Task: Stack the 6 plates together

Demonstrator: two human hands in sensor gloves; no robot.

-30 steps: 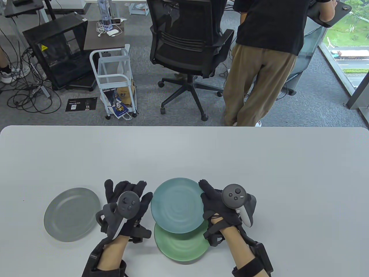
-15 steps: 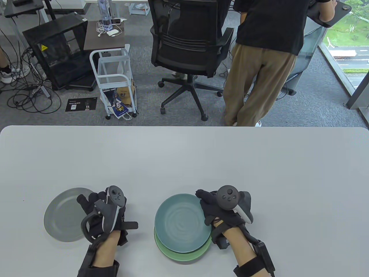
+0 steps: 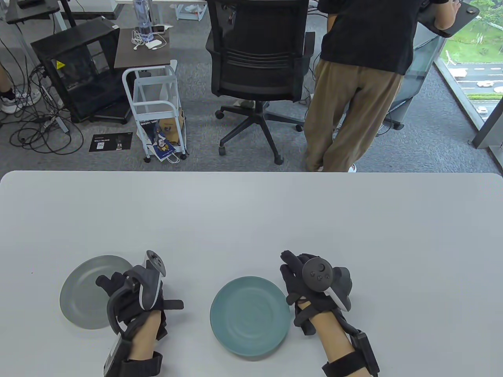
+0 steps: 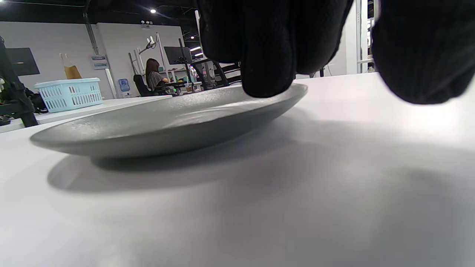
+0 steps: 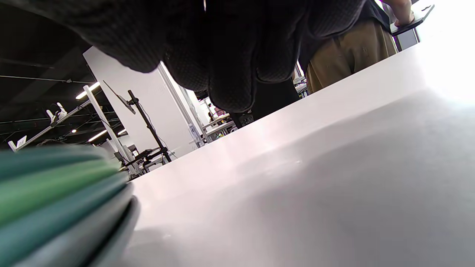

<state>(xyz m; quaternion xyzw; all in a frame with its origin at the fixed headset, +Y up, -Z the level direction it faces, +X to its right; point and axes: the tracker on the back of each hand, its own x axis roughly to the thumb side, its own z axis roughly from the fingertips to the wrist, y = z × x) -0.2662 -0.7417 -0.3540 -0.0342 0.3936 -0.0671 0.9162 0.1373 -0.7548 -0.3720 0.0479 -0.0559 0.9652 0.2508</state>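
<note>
stack [image 3: 250, 316]: teal plate sitting on top
right hand [image 3: 310, 286]: lying just right of stack, fingers released
grey plate [image 3: 88, 290]: lying left of stack
left hand [image 3: 131, 294]: fingertips [image 4: 267, 74] touching grey plate's stack-side rim; grasp cannot tell

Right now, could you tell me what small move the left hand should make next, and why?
Probably close the left hand on the grey plate and lift it: its fingers already sit over the rim, and this plate lies apart from the stack.

place: office | I see a swivel chair [image 3: 257, 74] past my table [image 3: 251, 212] | grey carpet [image 3: 412, 145] | floor cables [image 3: 35, 129] | side desk [image 3: 143, 49]
</note>
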